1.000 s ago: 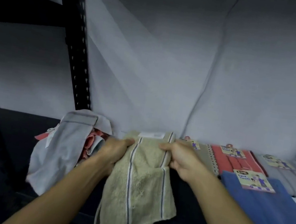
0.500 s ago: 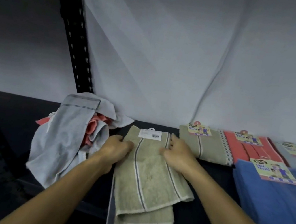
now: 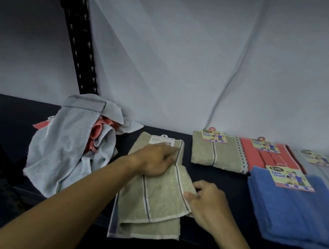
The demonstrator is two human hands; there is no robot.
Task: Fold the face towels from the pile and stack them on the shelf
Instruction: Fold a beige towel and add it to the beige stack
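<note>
A beige striped face towel (image 3: 155,199) lies lengthwise on the dark shelf (image 3: 220,188), its near end hanging over the front edge. My left hand (image 3: 155,160) lies flat on its upper part, fingers stretched toward the white label. My right hand (image 3: 204,202) pinches the towel's right edge at mid length. To the left sits the pile of unfolded towels (image 3: 71,144), light blue with coral ones inside.
Folded labelled towels lie to the right: a beige one (image 3: 217,153), a coral one (image 3: 269,157), a grey one (image 3: 327,170) and a blue stack (image 3: 299,212) at the front. A black shelf upright (image 3: 81,33) stands behind the pile. A white sheet backs the shelf.
The towel went from held up at its top corners to lying on the shelf. My left hand slid onto its upper part; my right hand moved down to the right edge.
</note>
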